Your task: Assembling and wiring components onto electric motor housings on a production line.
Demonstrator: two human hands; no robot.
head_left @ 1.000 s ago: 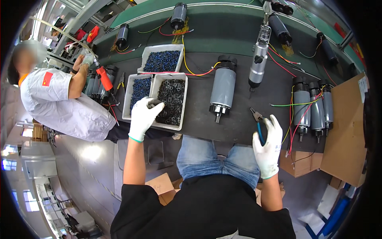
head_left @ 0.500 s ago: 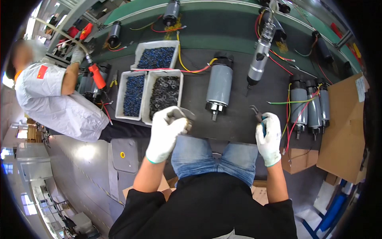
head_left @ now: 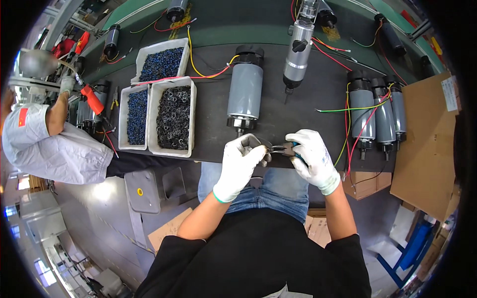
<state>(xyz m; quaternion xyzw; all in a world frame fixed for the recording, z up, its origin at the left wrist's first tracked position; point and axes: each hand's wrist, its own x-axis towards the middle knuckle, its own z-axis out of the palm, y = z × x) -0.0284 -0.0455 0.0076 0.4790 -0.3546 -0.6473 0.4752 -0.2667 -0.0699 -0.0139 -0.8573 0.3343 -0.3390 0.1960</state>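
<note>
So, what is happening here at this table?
A person in white gloves sits at a dark workbench. The left hand holds a small dark ring-shaped part against the tip of the pliers in the right hand. A grey motor lies just beyond the hands, and white bins of small parts sit to the left. A co-worker works further left.

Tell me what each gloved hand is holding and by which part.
The right hand grips pliers by their blue handles. The left hand pinches a small dark ring by its rim, at the plier tips; exactly how it is held cannot be told.
</note>
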